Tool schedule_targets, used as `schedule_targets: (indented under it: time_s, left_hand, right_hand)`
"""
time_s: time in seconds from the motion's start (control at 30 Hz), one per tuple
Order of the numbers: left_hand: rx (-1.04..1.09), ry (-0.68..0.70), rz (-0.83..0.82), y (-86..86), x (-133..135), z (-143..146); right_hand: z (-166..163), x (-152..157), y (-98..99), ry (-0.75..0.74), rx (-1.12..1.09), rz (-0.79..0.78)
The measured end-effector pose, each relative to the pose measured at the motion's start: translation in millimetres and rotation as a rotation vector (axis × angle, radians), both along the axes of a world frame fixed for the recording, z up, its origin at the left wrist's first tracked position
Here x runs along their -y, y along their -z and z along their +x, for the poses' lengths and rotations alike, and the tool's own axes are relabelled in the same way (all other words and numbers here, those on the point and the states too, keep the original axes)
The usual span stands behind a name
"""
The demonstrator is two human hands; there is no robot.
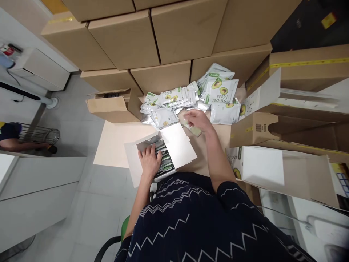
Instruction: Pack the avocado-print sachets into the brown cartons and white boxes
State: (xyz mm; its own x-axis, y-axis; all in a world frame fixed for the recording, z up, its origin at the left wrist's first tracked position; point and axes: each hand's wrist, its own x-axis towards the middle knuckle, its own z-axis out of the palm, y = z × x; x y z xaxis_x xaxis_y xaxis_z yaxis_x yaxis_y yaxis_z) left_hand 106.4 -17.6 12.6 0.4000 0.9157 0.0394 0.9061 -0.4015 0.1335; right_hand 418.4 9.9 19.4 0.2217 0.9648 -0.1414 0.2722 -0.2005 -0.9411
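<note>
A white carton stands on the table in front of me with its flaps spread, holding a row of upright sachets with green edges. My left hand rests over the carton's left side, its fingers apart and bent down onto the sachets. Beyond the carton, my right hand hovers, slightly blurred, with loosely bent fingers and nothing visible in them. Just below it lies a pale green strip or card. White pouches with avocado pictures lie heaped at the back, nearest my right hand; more pouches are stacked to the right.
Large brown cardboard boxes form a wall behind the table. A small open cardboard box sits at the back left. To the right are open cartons and a brown box with a hand hole. Another person's arm shows far left.
</note>
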Motion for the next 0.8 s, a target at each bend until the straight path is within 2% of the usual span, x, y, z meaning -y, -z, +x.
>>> schedule_targets:
  time_s: [0.03, 0.07, 0.13, 0.2, 0.27, 0.37, 0.47, 0.57, 0.63, 0.7, 0.77, 0.8]
  left_hand:
    - [0.002, 0.001, 0.005, 0.2, 0.2, 0.1]
    - [0.004, 0.001, 0.009, 0.4, 0.2, 0.2]
    - [0.006, 0.002, 0.015, 0.8, 0.3, 0.2]
    - [0.007, 0.003, 0.015, 1.0, 0.4, 0.0]
    - [0.005, 0.003, 0.013, 1.5, 0.7, -0.3]
    - [-0.002, -0.005, 0.017, 3.0, 1.3, -1.2]
    - [0.008, -0.016, 0.021, 4.2, 2.3, -2.2]
    - [0.035, -0.019, 0.024, 3.0, 2.8, -2.4]
    - [0.053, -0.028, 0.030, 0.5, 2.1, -1.5]
    - [0.068, -0.042, 0.029, -3.0, 0.3, 0.4]
    - [0.088, -0.061, 0.012, -7.0, -2.5, 2.9]
    - [0.098, -0.071, -0.002, -8.8, -4.2, 4.3]
  right_hand:
    - [15.3, -1.0, 17.6, 0.157, 0.164, -0.083]
    - [25.4, -1.6, 35.8, 0.193, 0.318, -0.179]
    - [28.8, 0.9, 69.9, 0.122, 0.548, -0.393]
    - [13.8, 10.6, 96.0, -0.033, 0.680, -0.511]
    - [-9.0, 25.5, 111.4, -0.110, 0.783, -0.511]
    - [-33.1, 45.8, 117.8, -0.067, 0.853, -0.413]
    - [-31.8, 53.3, 112.7, 0.044, 0.622, -0.327]
    - [-16.0, 55.1, 95.7, 0.282, 0.111, -0.207]
    - [-6.4, 59.9, 74.3, 0.400, -0.245, -0.078]
    - [-1.7, 68.4, 45.3, 0.384, -0.526, 0.038]
    - [-3.5, 77.4, 11.9, 0.248, -0.663, 0.113]
    - [-6.9, 80.7, -5.0, 0.147, -0.664, 0.122]
